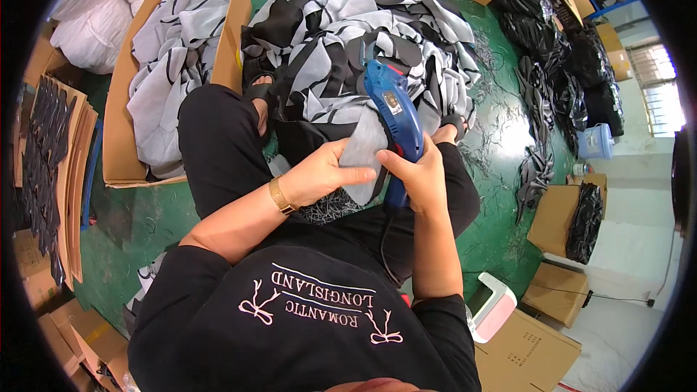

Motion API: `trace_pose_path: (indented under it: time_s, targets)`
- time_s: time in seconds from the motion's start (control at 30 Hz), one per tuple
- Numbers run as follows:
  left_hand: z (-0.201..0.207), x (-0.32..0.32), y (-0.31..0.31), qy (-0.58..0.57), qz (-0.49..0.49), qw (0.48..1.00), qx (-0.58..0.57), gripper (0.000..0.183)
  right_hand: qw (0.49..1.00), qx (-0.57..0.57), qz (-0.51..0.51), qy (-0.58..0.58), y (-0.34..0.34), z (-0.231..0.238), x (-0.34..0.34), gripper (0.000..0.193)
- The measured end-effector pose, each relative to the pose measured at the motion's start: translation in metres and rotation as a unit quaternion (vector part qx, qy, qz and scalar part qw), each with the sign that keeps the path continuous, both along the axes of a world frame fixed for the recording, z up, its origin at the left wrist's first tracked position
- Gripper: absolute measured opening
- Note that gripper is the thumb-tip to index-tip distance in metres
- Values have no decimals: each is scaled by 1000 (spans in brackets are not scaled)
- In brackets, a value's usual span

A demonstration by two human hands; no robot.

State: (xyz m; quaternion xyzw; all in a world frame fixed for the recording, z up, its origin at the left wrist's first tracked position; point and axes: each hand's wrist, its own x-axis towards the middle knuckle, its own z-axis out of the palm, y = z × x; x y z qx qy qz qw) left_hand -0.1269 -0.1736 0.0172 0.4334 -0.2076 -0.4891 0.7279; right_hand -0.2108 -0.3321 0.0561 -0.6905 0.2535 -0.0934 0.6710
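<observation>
My right hand (425, 178) is wrapped round blue electric scissors (406, 120), whose metal blade end points away from me over the heap. A black cord runs down from the tool's handle. Closed between the thumb and fingers of my left hand (319, 173) is a curved grey fabric piece (367, 141) with a dark edge. My right thumb reaches to the edge of this piece, beside the tool. Just beyond both hands lies a large heap of grey and black fabric pieces (341, 33), spread on the floor between my feet.
An open cardboard box (116, 127) of similar pieces stands at my left. Thin trimmings litter the green floor (501, 167). Black plastic bags (581, 65), a blue bucket (595, 141) and boxes (555, 294) line the right side. Cardboard sheets (76, 174) stand far left.
</observation>
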Motion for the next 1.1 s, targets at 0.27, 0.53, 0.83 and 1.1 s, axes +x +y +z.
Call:
trace_pose_path:
  time_s: [0.27,0.53,0.83,1.1]
  targets:
    - [-5,16,-6,124,101,987,12,19,997,72,15,5,5,-17,-12,32]
    - [-3,31,4,101,148,983,25,19,993,86,26,78,-12,-12,-65,31]
    - [1,35,9,-76,154,977,124,17,987,73,73,124,-15,-12,-74,35]
    - [23,39,24,-165,104,968,159,15,982,93,99,132,-20,-9,-71,36]
